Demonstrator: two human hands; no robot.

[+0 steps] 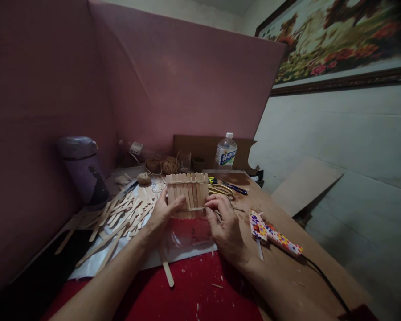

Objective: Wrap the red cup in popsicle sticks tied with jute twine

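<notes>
A small panel of craft sticks (194,196) stands upright between my hands, its sticks side by side with twine across the top and along part of the lower edge. My left hand (165,209) grips the panel from the left, thumb lying over its front and the other fingers hidden behind it. At the panel's lower right edge, my right hand (223,220) pinches the end of the lower twine (198,209) between thumb and fingers. Beneath the panel is a clear plastic sheet (187,236) over red cloth. One loose craft stick (168,271) lies in front.
Many loose craft sticks (120,214) are spread at left, near a purple flask (85,171). Twine balls (169,165) and a water bottle (226,151) stand behind. Scissors (221,190) and a utility knife (235,188) lie beyond my right hand. A flowered glue gun (274,234) with its cord lies right.
</notes>
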